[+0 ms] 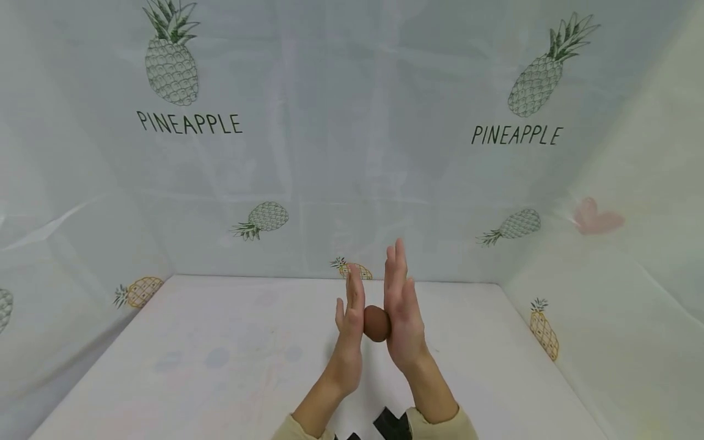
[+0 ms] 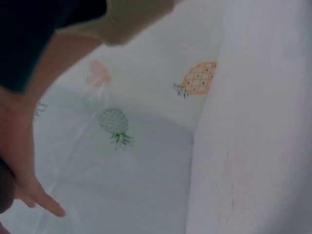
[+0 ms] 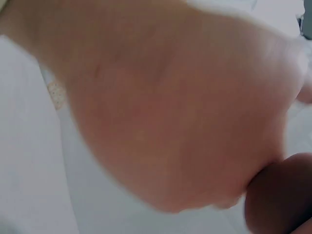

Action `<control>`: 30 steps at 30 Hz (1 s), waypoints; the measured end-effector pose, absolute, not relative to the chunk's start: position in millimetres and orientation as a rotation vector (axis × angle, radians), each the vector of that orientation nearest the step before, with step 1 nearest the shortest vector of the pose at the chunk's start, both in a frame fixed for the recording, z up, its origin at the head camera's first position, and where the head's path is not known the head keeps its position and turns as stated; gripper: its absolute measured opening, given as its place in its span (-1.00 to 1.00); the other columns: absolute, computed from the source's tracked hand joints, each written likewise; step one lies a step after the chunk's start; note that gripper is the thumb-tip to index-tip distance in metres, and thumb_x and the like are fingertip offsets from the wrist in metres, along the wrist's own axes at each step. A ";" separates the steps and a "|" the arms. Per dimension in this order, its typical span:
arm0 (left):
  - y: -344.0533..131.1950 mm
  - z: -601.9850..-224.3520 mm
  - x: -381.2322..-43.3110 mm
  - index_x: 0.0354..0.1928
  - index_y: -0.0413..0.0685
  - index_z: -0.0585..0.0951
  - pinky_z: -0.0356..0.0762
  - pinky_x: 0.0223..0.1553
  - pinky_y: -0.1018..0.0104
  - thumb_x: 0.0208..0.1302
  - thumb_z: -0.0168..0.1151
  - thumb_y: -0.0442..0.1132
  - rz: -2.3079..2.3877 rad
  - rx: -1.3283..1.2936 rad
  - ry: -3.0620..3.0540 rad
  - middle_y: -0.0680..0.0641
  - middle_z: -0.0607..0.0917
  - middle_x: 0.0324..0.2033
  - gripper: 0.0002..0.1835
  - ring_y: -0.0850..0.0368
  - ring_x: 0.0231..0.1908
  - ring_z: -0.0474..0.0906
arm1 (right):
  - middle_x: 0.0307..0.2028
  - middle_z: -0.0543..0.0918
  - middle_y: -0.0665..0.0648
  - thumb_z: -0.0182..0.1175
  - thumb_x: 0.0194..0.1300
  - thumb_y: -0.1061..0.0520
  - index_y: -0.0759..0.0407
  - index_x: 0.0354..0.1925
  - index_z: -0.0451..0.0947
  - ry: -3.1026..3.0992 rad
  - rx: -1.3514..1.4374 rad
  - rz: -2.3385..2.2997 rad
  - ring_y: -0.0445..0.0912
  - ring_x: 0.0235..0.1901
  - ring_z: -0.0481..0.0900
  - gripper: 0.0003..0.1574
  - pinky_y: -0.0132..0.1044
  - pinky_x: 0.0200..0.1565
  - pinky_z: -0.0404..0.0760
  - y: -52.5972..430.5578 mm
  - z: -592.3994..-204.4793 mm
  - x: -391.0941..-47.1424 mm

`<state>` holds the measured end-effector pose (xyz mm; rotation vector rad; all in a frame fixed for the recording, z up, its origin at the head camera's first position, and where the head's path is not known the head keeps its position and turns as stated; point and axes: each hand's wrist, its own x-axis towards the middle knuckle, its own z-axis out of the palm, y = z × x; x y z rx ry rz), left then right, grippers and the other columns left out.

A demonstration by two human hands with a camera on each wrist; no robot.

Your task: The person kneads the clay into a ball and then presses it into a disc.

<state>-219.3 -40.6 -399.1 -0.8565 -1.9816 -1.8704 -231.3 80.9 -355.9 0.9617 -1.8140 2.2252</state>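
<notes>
A brown, roughly round ball point(image 1: 376, 324) is held between two flat palms above the white table, in the head view. On its left side the left hand point(image 1: 351, 330) presses with straight fingers pointing up. The right hand point(image 1: 404, 318) faces it from the other side, fingers also straight, palm touching the ball. In the left wrist view part of the dark ball point(image 2: 6, 187) shows at the left edge beside a hand point(image 2: 19, 146). Large in the right wrist view is a palm point(image 3: 180, 122), with the ball point(image 3: 280, 195) against it at the lower right. What the ball is made of cannot be told.
The white tabletop point(image 1: 231, 354) spreads below the hands. A pale sheet point(image 1: 352, 153) printed with pineapples hangs behind it and along both sides. Black straps point(image 1: 393, 423) show near the sleeves at the bottom.
</notes>
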 end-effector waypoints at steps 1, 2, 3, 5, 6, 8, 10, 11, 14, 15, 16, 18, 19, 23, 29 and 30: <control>-39.9 -397.7 -217.2 0.69 0.38 -0.43 -0.85 0.41 -0.36 0.65 -0.78 0.26 -1.864 -0.872 -1.985 0.25 -0.48 0.68 -0.32 0.11 0.66 -0.65 | 0.69 -0.42 -0.19 -0.69 0.65 -0.41 -0.46 0.69 -0.50 -1.822 0.934 2.244 -0.08 0.67 -0.56 -0.23 0.37 0.48 -0.66 81.2 -358.1 -234.6; -39.9 -396.4 -215.6 0.69 0.37 -0.42 -0.84 0.41 -0.37 0.64 -0.78 0.26 -1.859 -0.882 -1.984 0.25 -0.48 0.68 -0.32 0.12 0.65 -0.65 | 0.69 -0.41 -0.19 -0.67 0.65 -0.42 -0.47 0.69 -0.50 -1.833 0.908 2.263 -0.08 0.67 -0.56 -0.23 0.37 0.49 -0.64 80.8 -360.5 -237.7; -40.9 -394.6 -214.3 0.70 0.36 -0.42 -0.83 0.42 -0.37 0.64 -0.77 0.28 -1.853 -0.884 -1.983 0.26 -0.48 0.68 -0.30 0.15 0.65 -0.65 | 0.69 -0.42 -0.19 -0.66 0.65 -0.43 -0.48 0.69 -0.49 -1.847 0.888 2.283 -0.08 0.67 -0.56 -0.23 0.37 0.50 -0.63 79.7 -363.0 -240.2; -45.1 -391.4 -213.6 0.70 0.35 -0.41 -0.82 0.43 -0.37 0.62 -0.79 0.32 -1.846 -0.877 -1.967 0.25 -0.48 0.68 -0.28 0.14 0.65 -0.66 | 0.69 -0.42 -0.18 -0.65 0.66 -0.44 -0.48 0.69 -0.49 -1.883 0.867 2.322 -0.09 0.67 -0.56 -0.22 0.34 0.51 -0.61 75.1 -368.0 -243.3; -48.4 -390.2 -214.1 0.70 0.33 -0.40 -0.82 0.43 -0.38 0.61 -0.79 0.35 -1.851 -0.867 -1.949 0.25 -0.48 0.68 -0.26 0.15 0.65 -0.66 | 0.69 -0.43 -0.17 -0.66 0.66 -0.44 -0.46 0.69 -0.49 -1.902 0.871 2.343 -0.09 0.67 -0.56 -0.22 0.33 0.52 -0.61 71.9 -370.5 -243.5; -56.6 -387.2 -216.3 0.70 0.31 -0.40 -0.84 0.43 -0.39 0.59 -0.80 0.38 -1.860 -0.840 -1.912 0.23 -0.48 0.67 -0.23 0.15 0.64 -0.67 | 0.70 -0.44 -0.13 -0.67 0.68 -0.41 -0.41 0.70 -0.51 -1.945 0.906 2.351 -0.07 0.67 -0.57 -0.22 0.32 0.54 -0.58 64.1 -374.5 -241.4; -65.7 -384.3 -219.7 0.70 0.34 -0.40 -0.87 0.42 -0.36 0.57 -0.80 0.41 -1.868 -0.789 -1.886 0.25 -0.48 0.67 -0.22 0.18 0.64 -0.69 | 0.69 -0.45 -0.14 -0.69 0.69 -0.38 -0.39 0.70 -0.53 -1.985 0.959 2.350 -0.06 0.67 -0.58 -0.24 0.32 0.54 -0.56 56.2 -376.5 -236.2; -70.2 -383.5 -222.0 0.70 0.36 -0.41 -0.89 0.42 -0.35 0.56 -0.80 0.43 -1.872 -0.763 -1.874 0.27 -0.49 0.66 -0.21 0.21 0.63 -0.70 | 0.69 -0.47 -0.14 -0.70 0.69 -0.36 -0.38 0.69 -0.55 -1.999 0.992 2.344 -0.04 0.67 -0.58 -0.24 0.34 0.54 -0.55 52.8 -376.6 -232.8; -79.2 -381.4 -228.9 0.69 0.43 -0.42 -0.94 0.40 -0.28 0.55 -0.78 0.45 -1.886 -0.693 -1.860 0.32 -0.51 0.65 -0.22 0.27 0.61 -0.73 | 0.68 -0.50 -0.18 -0.71 0.69 -0.33 -0.39 0.69 -0.58 -1.996 1.081 2.317 -0.01 0.67 -0.59 -0.25 0.38 0.52 -0.56 47.4 -372.1 -221.4; -80.1 -381.8 -231.4 0.68 0.44 -0.43 -0.95 0.40 -0.27 0.54 -0.78 0.46 -1.880 -0.676 -1.866 0.32 -0.52 0.65 -0.22 0.28 0.61 -0.73 | 0.68 -0.52 -0.19 -0.71 0.69 -0.32 -0.37 0.69 -0.59 -1.981 1.107 2.302 -0.02 0.67 -0.60 -0.25 0.39 0.51 -0.58 47.4 -369.6 -218.1; -80.9 -383.0 -233.0 0.68 0.43 -0.43 -0.95 0.40 -0.27 0.55 -0.77 0.45 -1.869 -0.661 -1.873 0.31 -0.52 0.65 -0.22 0.27 0.61 -0.72 | 0.67 -0.53 -0.19 -0.72 0.69 -0.31 -0.36 0.69 -0.60 -1.967 1.131 2.290 -0.02 0.66 -0.62 -0.24 0.41 0.49 -0.61 47.3 -366.3 -215.0; -78.5 -386.1 -234.7 0.69 0.41 -0.42 -0.93 0.41 -0.27 0.56 -0.76 0.43 -1.849 -0.645 -1.901 0.30 -0.51 0.65 -0.23 0.26 0.62 -0.70 | 0.67 -0.54 -0.19 -0.73 0.68 -0.31 -0.34 0.69 -0.60 -1.929 1.151 2.271 -0.06 0.65 -0.64 -0.24 0.41 0.47 -0.66 50.0 -359.7 -210.2; -75.7 -387.9 -234.6 0.69 0.39 -0.42 -0.91 0.41 -0.29 0.58 -0.76 0.41 -1.826 -0.650 -1.921 0.28 -0.51 0.66 -0.24 0.23 0.63 -0.69 | 0.67 -0.54 -0.19 -0.74 0.68 -0.31 -0.35 0.68 -0.60 -1.913 1.145 2.265 -0.09 0.65 -0.66 -0.25 0.41 0.46 -0.68 52.6 -356.8 -208.5; -60.2 -394.2 -228.5 0.70 0.29 -0.40 -0.83 0.42 -0.35 0.63 -0.75 0.31 -1.770 -0.726 -1.974 0.22 -0.47 0.68 -0.27 0.15 0.66 -0.63 | 0.68 -0.49 -0.22 -0.75 0.67 -0.31 -0.41 0.68 -0.58 -1.862 1.048 2.268 -0.14 0.65 -0.62 -0.26 0.37 0.46 -0.71 65.3 -349.2 -210.0; -40.1 -394.5 -213.0 0.70 0.24 -0.43 -0.84 0.40 -0.39 0.63 -0.80 0.30 -1.763 -0.910 -1.969 0.18 -0.48 0.69 -0.26 0.12 0.65 -0.68 | 0.69 -0.44 -0.19 -0.66 0.67 -0.37 -0.49 0.68 -0.53 -1.866 0.864 2.309 -0.05 0.67 -0.57 -0.26 0.36 0.49 -0.64 81.3 -355.9 -230.1; -39.2 -392.7 -210.4 0.70 0.26 -0.43 -0.83 0.41 -0.37 0.62 -0.80 0.31 -1.768 -0.913 -1.971 0.19 -0.48 0.69 -0.26 0.14 0.65 -0.69 | 0.69 -0.45 -0.17 -0.65 0.67 -0.38 -0.48 0.68 -0.53 -1.871 0.857 2.331 -0.03 0.68 -0.57 -0.25 0.36 0.51 -0.62 81.7 -358.5 -233.7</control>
